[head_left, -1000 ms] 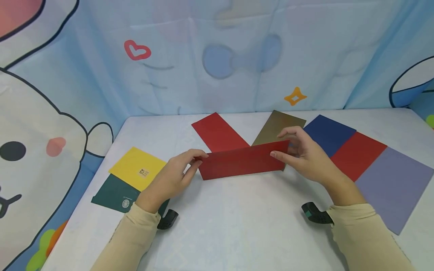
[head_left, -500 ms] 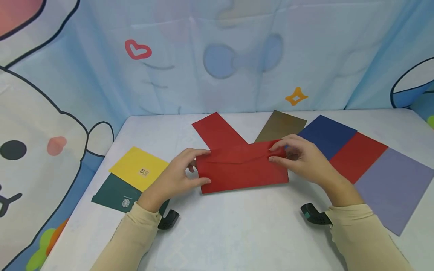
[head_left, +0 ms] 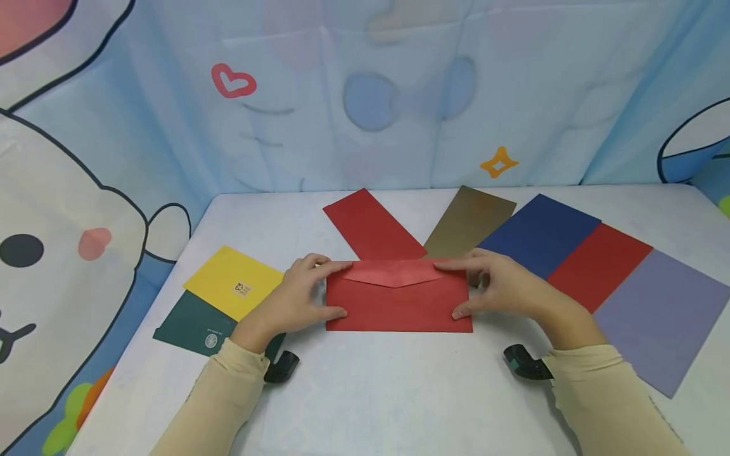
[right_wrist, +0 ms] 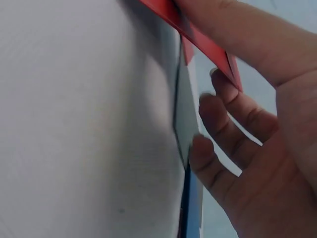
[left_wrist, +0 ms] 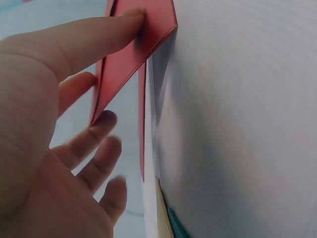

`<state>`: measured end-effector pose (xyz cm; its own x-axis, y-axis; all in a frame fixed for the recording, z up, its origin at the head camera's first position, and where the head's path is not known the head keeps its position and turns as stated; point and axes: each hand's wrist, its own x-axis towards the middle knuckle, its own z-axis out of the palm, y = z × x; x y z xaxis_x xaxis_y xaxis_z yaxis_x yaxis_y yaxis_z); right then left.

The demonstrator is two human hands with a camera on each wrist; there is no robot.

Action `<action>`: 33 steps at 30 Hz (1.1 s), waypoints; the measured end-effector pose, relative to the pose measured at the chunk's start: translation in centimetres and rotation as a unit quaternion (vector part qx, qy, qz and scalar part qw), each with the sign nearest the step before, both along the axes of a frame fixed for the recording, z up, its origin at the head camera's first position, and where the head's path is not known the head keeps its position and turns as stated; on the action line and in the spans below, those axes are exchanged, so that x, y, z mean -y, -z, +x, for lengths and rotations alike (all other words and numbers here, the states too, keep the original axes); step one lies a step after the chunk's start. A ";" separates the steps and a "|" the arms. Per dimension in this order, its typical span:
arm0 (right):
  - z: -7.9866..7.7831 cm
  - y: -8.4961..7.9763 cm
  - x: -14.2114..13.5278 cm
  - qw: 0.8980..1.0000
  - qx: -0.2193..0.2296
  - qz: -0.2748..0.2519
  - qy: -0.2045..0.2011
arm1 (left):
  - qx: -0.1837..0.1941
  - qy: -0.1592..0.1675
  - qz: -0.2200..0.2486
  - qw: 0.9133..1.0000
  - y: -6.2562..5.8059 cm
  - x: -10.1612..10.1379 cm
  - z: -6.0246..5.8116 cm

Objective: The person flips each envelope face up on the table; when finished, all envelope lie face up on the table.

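A red envelope (head_left: 399, 310) with a pointed flap along its top faces me, held between both hands close over the white table. My left hand (head_left: 289, 296) grips its left end, thumb on the front near the lower corner and forefinger at the upper corner. At the opposite end, my right hand (head_left: 504, 286) holds it the same way. In the left wrist view the envelope (left_wrist: 143, 37) leans, and the other left fingers curve loosely below its edge. The right wrist view shows the thumb over the envelope (right_wrist: 210, 47), with fingertips at its far corner.
Behind lie another red envelope (head_left: 373, 225) and a gold one (head_left: 470, 221). To the right, blue (head_left: 542, 234), red (head_left: 599, 266) and lavender (head_left: 661, 316) flat pieces lie side by side. Yellow (head_left: 228, 275) and dark green (head_left: 191, 323) ones lie left, on the white table (head_left: 388, 399).
The envelope has come down and toward me, turning from a narrow tilted strip to a level, flap-showing face. Both hands have shifted with it, and their thumbs now sit near its lower corners.
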<state>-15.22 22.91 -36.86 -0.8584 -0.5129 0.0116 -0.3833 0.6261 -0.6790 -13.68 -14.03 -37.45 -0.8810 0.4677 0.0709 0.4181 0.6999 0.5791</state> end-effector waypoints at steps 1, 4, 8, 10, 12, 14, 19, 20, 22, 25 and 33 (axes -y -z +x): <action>0.0 0.0 0.0 1.000 0.003 0.004 -0.002 | -0.005 -0.002 -0.013 1.000 0.0 0.0 0.0; 0.1 0.2 0.2 1.000 0.007 0.015 -0.007 | -0.007 -0.007 -0.048 0.999 0.0 0.1 0.0; 0.2 0.4 0.4 0.998 0.012 0.053 -0.005 | 0.005 -0.007 -0.078 0.997 0.1 0.2 0.1; 0.4 0.5 0.4 0.997 0.013 0.072 -0.005 | 0.011 -0.005 -0.092 0.996 0.2 0.2 0.1; 0.5 0.5 0.5 0.997 0.012 0.082 -0.007 | 0.014 -0.002 -0.107 0.994 0.2 0.2 0.2; 0.5 0.5 0.5 0.996 0.010 0.083 -0.010 | 0.017 -0.001 -0.119 0.993 0.2 0.2 0.2; 0.5 0.5 0.6 0.996 0.002 0.085 -0.016 | 0.022 -0.003 -0.137 0.990 0.2 0.2 0.3; 0.5 0.6 0.6 0.996 0.000 0.085 -0.017 | 0.021 -0.005 -0.140 0.990 0.1 0.2 0.3; 0.6 0.6 0.7 0.996 -0.002 0.090 -0.019 | 0.019 -0.013 -0.143 0.989 0.1 0.4 0.2; 0.7 0.5 1.2 0.994 -0.011 0.104 -0.023 | 0.003 -0.036 -0.151 0.988 0.2 0.6 0.1; 1.2 0.9 3.1 0.992 -0.041 0.114 -0.022 | -0.040 0.005 -0.149 0.988 -0.7 -1.3 1.2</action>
